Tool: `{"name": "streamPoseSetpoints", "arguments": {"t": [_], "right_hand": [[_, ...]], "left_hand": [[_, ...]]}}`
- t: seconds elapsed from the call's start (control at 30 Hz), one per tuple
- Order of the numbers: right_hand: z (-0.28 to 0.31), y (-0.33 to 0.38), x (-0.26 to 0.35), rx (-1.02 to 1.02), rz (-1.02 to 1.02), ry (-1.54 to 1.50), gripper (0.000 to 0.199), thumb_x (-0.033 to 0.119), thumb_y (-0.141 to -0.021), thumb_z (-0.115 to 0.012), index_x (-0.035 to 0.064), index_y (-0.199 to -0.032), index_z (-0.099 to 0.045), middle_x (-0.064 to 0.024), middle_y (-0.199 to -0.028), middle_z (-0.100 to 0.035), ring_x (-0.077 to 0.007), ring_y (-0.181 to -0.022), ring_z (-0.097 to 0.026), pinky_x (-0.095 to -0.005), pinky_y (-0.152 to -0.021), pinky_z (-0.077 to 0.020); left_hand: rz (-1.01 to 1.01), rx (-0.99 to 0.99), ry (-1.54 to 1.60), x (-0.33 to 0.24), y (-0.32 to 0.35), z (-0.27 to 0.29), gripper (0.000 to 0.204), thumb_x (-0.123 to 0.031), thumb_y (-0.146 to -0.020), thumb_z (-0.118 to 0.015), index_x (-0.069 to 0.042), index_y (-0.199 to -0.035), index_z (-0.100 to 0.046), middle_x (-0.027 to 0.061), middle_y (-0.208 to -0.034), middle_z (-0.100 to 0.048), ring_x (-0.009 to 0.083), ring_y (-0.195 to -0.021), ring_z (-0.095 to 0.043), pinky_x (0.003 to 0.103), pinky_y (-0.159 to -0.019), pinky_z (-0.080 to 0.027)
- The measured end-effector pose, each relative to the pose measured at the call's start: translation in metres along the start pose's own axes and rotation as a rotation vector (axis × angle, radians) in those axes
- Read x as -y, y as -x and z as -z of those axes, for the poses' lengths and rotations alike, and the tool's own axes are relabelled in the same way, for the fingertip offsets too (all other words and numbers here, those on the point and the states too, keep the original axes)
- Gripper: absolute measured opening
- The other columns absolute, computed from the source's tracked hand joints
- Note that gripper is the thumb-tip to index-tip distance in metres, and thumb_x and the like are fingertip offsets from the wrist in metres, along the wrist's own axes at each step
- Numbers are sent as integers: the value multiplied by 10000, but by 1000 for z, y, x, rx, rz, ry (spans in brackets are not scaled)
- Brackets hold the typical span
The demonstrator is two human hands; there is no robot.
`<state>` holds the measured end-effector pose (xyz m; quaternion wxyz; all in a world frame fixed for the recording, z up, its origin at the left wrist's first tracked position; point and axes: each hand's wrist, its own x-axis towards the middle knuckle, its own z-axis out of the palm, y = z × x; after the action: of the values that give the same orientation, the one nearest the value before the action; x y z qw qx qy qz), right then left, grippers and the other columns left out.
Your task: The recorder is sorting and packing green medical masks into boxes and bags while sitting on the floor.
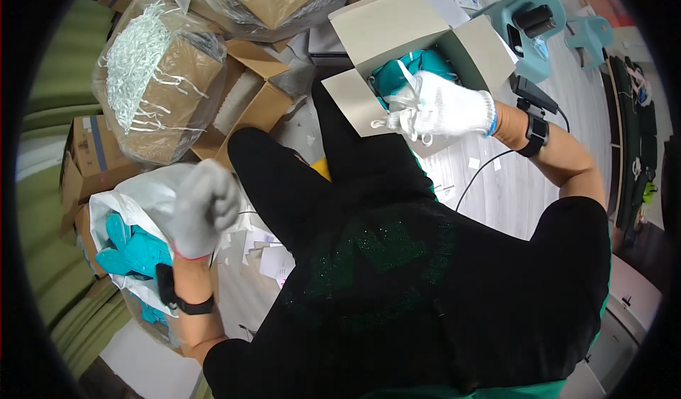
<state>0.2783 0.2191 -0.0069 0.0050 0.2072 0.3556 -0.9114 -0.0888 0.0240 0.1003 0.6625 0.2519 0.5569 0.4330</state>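
Observation:
My right hand (pixel 450 107), in a white knit glove, is closed on several white shredded paper strips (pixel 403 102) at the front left of an open cardboard box (pixel 386 29). Teal items (pixel 425 62) lie inside that box, partly hidden by the hand. My left hand (pixel 206 206), in a greyish-white glove, is raised beside a white plastic bag (pixel 142 193). Motion blurs its fingers, which look curled, and I cannot see whether anything is in them. Teal glove-like pieces (pixel 131 248) fill the mouth of the bag.
A clear bag of shredded paper (pixel 135 65) and an open brown carton (pixel 259 58) stand at the far left. A teal stool (pixel 528 30) bears dark cylinders at the far right. A black cable (pixel 472 179) crosses the floor, near loose papers (pixel 273 261).

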Motion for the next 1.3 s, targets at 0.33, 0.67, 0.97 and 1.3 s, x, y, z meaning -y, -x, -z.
{"name": "streamPoseSetpoints", "arguments": {"t": [0.33,0.67,0.97,1.3], "right_hand": [[-79,-27,31,-153,208,702,172,162,-870,-648,-8,-878,-623,-69,-814,-661,-83,-658,-615,-223,-523,-478],[-58,-60,-10,-167,353,-713,217,315,-966,-543,99,-964,-571,-26,-903,-606,-167,-843,-580,-338,-795,-499],[-41,-63,-16,-29,349,-681,454,370,-988,-449,24,-1278,-494,-140,-1241,-572,-315,-1176,-536,-463,-988,-448],[-59,-61,-8,-5,371,-622,612,431,-994,-381,1,-1426,-326,-179,-1412,-438,-353,-1285,-449,-488,-1040,-399]], "left_hand": [[-4,353,66,61,-40,-94,343,-299,-1003,-420,-18,-843,-535,3,-656,-441,50,-500,-347,194,-453,-265],[31,520,978,90,-73,-96,546,-381,-1013,-375,80,-1297,-438,194,-1218,-561,288,-1119,-558,398,-966,-441],[5,454,1050,92,-74,-90,660,-431,-1016,-291,77,-1434,-240,243,-1486,-285,354,-1386,-287,465,-1148,-226],[8,416,1119,108,-82,-70,573,-367,-1020,-335,66,-1394,-328,243,-1372,-447,339,-1272,-449,453,-1084,-344]]}}
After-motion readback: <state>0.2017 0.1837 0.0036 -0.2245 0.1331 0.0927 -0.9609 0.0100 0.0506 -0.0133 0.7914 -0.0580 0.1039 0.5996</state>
